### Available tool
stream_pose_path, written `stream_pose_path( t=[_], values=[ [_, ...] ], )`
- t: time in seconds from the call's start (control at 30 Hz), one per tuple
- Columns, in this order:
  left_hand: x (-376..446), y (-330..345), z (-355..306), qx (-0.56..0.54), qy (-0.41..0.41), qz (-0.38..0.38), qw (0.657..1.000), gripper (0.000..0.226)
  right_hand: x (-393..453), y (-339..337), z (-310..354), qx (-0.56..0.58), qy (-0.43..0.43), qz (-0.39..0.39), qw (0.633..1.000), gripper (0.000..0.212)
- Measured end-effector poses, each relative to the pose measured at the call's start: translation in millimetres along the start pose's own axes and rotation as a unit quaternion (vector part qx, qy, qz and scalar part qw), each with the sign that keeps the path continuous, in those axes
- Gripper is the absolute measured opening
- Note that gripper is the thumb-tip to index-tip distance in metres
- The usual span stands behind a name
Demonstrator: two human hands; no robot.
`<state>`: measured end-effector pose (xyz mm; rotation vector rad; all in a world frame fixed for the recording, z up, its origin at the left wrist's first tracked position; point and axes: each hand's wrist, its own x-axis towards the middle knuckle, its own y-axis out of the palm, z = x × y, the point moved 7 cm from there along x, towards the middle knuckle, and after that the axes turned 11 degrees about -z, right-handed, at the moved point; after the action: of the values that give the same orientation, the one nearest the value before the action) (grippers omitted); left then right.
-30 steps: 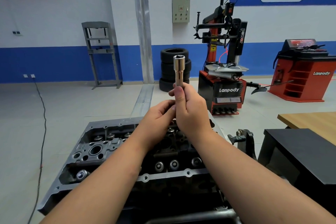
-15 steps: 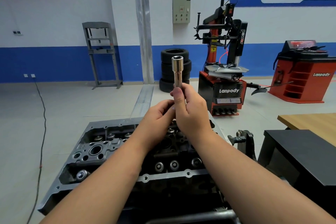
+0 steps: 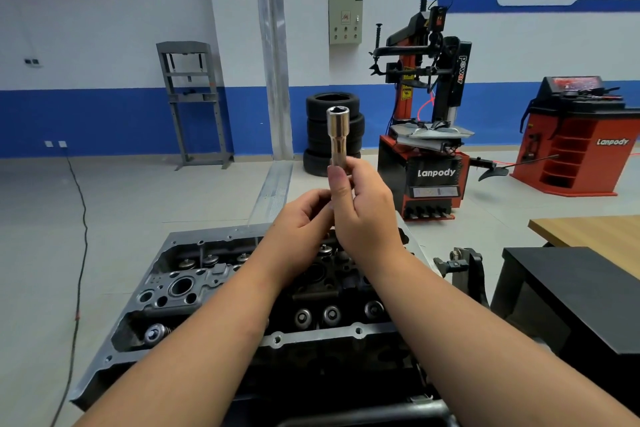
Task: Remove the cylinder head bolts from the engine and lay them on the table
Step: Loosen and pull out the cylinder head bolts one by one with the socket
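Engine [image 3: 214, 291]: your largest item, open-topped cylinder head filling the lower middle, valve gear showing. Head bolts: you cannot pick them out from here; none is visibly off yet, so by my reading the removal proper has not begun.

Table [image 3: 588, 229]: wooden top at the right edge of view, just beyond a black cabinet [image 3: 571, 291] that stands beside the engine's right side. This is where your bolts go; the visible corner carries nothing.

Right hand [image 3: 367, 215]: curled round the lower part of the socket [image 3: 337, 135], thumb pressed up its shaft, open end upward.

Left hand [image 3: 301, 218]: fingers curled at the socket's base, touching your right hand; what it grips there, if anything more than the socket's end, cannot be told.

Change: over the last second the socket has drifted slightly left and a little lower; both grips are unaltered. Judgement: you are still readying the tool, not yet on a bolt.

Room: your forearms cross above the engine's near edge. Open floor lies left; the cabinet and a black clamp [image 3: 460, 267] crowd the engine's right edge, so swing to the table high.
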<state>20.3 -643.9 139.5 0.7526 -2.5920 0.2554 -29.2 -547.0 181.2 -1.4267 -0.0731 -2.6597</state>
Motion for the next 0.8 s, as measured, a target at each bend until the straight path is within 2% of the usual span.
stream_pose_path(
  t=[0.1,0.2,0.3,0.4,0.5,0.6,0.73,0.8],
  values=[
    [0.6,1.2,-1.0,0.010,0.001,0.001,1.000,0.017,0.1,-4.0,-0.4,0.007,0.015,-0.017,1.000,0.020],
    [2.3,-1.4,1.3,0.008,-0.005,-0.021,1.000,0.014,1.6,-6.9,1.1,0.003,-0.005,-0.040,0.999,0.016],
    [3.0,-3.3,3.8,-0.005,-0.011,-0.029,0.999,0.020,1.0,-1.8,0.4,0.001,-0.010,-0.016,1.000,0.023],
    [1.3,-0.6,4.2,-0.011,-0.014,-0.005,1.000,0.020,0.9,-0.2,-0.2,-0.001,-0.006,-0.004,1.000,0.030],
    [1.8,-0.5,2.8,0.016,-0.005,-0.004,1.000,0.021,1.7,-1.9,-1.3,0.011,0.015,-0.009,1.000,0.019],
    [1.6,-1.3,2.9,0.029,-0.003,-0.008,1.000,0.025,1.0,-4.3,-0.5,0.003,0.018,-0.017,1.000,0.020],
    [1.6,-4.4,3.7,0.023,-0.009,-0.027,0.999,0.017,2.1,-5.2,0.5,0.009,0.007,-0.024,1.000,0.009],
    [1.2,-3.7,3.4,0.005,-0.014,-0.026,1.000,0.021,0.9,-1.7,1.1,0.011,0.001,-0.005,1.000,0.014]
  ],
)
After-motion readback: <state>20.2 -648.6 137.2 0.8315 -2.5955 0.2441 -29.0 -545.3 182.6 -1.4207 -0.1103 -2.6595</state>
